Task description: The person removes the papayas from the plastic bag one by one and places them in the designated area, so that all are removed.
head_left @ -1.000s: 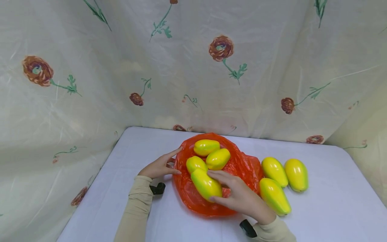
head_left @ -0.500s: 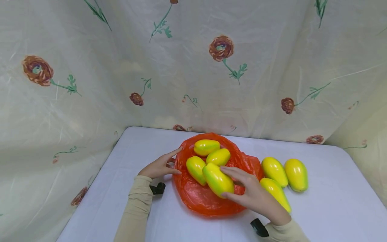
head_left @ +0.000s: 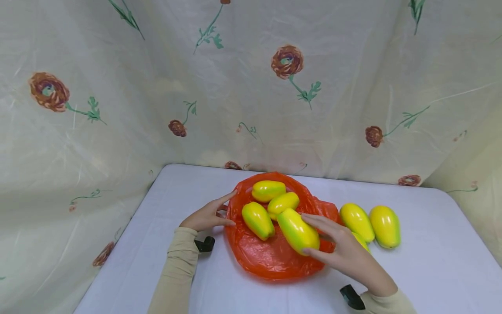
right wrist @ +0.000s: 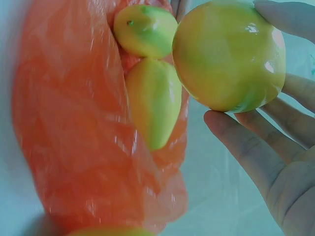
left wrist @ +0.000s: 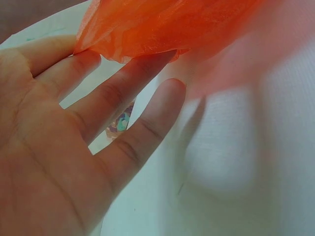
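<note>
A glossy yellow-green papaya (head_left: 299, 232) is pinched between the thumb and fingers of my right hand (head_left: 347, 248), over the right part of a red plastic bag (head_left: 270, 264). Three more papayas lie on the bag: one at the back (head_left: 268, 191), one in the middle (head_left: 284, 203) and one at the left (head_left: 258, 221). My left hand (head_left: 205, 216) is at the bag's left edge with its fingers spread. In the left wrist view those fingers are nearly straight and touch the bag's edge (left wrist: 147, 29). The right wrist view shows the held papaya (right wrist: 226, 59) beside the bag.
Right of the bag, two papayas (head_left: 357, 222) (head_left: 385, 226) lie on the white table (head_left: 431, 261); a third (head_left: 361, 242) is mostly hidden behind my right hand. A flower-patterned curtain (head_left: 333, 87) hangs behind the table and at its sides.
My right hand has moved right with the held papaya, away from the left papaya on the bag, which shows fully now. My left hand has stayed in place.
</note>
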`<state>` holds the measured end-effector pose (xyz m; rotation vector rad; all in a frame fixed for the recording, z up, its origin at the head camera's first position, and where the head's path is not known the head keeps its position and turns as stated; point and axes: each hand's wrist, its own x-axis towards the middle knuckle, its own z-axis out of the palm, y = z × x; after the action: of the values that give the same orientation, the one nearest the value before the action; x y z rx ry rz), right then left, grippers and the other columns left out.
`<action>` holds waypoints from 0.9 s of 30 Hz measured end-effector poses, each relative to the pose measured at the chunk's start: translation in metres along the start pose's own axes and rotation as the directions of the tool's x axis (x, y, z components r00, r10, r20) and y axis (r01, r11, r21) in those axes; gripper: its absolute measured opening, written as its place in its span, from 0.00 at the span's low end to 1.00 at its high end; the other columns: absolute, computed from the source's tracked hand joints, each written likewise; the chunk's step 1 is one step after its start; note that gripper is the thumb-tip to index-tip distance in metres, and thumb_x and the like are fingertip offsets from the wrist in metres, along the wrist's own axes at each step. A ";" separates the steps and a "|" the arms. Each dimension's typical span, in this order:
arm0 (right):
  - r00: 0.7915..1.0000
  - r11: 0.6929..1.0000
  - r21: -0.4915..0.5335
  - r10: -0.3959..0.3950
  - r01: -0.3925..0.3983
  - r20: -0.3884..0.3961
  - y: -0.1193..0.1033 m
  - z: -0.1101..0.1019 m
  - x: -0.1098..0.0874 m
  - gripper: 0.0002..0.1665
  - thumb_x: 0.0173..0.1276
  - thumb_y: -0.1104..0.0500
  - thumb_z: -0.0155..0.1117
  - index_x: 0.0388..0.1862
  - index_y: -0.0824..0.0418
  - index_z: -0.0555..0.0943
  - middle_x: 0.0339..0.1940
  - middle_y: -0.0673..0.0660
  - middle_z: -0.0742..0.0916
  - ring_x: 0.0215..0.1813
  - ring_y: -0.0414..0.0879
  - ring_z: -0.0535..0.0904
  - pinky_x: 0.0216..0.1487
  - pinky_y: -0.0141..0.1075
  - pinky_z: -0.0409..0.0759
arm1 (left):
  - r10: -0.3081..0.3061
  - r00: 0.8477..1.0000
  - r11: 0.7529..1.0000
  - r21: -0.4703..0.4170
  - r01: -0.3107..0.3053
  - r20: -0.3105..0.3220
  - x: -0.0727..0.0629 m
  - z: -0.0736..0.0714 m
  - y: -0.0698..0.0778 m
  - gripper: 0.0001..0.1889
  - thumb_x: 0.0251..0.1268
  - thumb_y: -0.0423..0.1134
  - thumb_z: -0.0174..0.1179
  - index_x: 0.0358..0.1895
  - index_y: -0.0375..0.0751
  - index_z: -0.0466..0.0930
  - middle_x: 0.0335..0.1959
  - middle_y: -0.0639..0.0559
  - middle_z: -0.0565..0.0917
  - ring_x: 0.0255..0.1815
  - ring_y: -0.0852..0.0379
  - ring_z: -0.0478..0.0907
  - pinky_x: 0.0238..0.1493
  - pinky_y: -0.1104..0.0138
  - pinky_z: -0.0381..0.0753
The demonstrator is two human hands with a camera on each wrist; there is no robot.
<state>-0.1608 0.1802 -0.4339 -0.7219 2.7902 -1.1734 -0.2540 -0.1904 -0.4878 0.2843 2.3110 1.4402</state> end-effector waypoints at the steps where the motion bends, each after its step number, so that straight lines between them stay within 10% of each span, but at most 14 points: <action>1: 1.000 1.000 -0.002 0.003 -0.003 -0.004 0.001 -0.001 -0.001 0.42 0.63 0.41 0.76 0.75 0.43 0.74 0.74 0.51 0.80 0.70 0.55 0.79 0.58 0.47 0.87 | 0.001 1.000 1.000 0.000 -0.001 0.001 0.000 0.000 0.000 0.47 0.63 0.41 0.73 0.81 0.69 0.57 0.80 0.55 0.67 0.66 0.47 0.75 0.60 0.54 0.86; 27: 0.988 0.989 -0.112 0.080 -0.095 -0.131 0.022 -0.037 -0.040 0.43 0.61 0.48 0.80 0.74 0.51 0.75 0.73 0.59 0.80 0.69 0.60 0.77 0.49 0.52 0.90 | -0.010 1.000 1.000 0.001 0.010 -0.002 0.000 0.001 0.001 0.47 0.63 0.41 0.74 0.81 0.69 0.58 0.80 0.54 0.68 0.66 0.46 0.75 0.58 0.54 0.87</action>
<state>-0.1415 0.2355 -0.4281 -0.5423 2.9826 -1.0841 -0.2537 -0.1896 -0.4873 0.2712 2.3114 1.4355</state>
